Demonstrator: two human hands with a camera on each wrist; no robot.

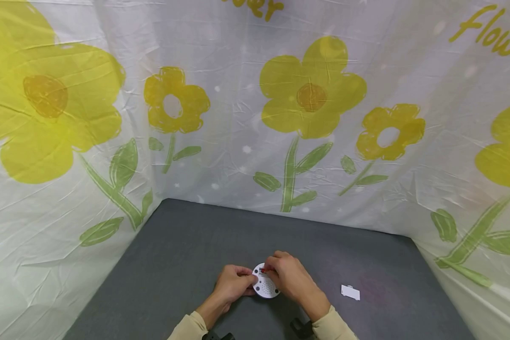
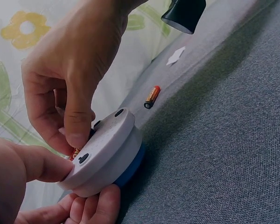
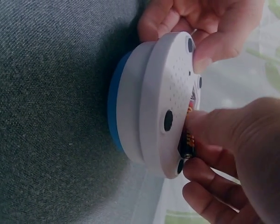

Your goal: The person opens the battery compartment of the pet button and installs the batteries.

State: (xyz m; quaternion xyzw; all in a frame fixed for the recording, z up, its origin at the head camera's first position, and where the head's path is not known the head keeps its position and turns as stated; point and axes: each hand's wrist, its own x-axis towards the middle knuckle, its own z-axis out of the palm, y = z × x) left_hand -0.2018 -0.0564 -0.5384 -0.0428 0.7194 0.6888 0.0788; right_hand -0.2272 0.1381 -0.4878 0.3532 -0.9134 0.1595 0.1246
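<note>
Item: round white device point(image 1: 266, 285), blue underside, lying face-down on the grey felt table point(image 1: 187, 245), near its front edge, between both hands.

Left hand point(image 1: 234, 282): fingers curling under and around the device's rim, thumb point(image 2: 37, 164) pressing on top, tilting it off the felt.

Right hand point(image 1: 290, 277): thumb and fingers pinching a battery point(image 3: 187, 140) and pressing it into the open compartment on the device's back. How far in the battery is sitting cannot be told from here.

Nearby: a second battery point(image 2: 151, 96), red and black, lying loose on the felt beyond the device; a small white cover point(image 1: 350, 292) resting well apart, on the person's right.

Risks, as I am judging them:
- The battery may be going in the wrong way round; its markings are hidden by the thumb.
- Pressing at an angle against a tilted device is inviting a slip, the battery popping out across the felt.
- The loose battery is round and could roll away if the table is nudged.
- The cover is lying out of immediate reach and could be overlooked.
</note>
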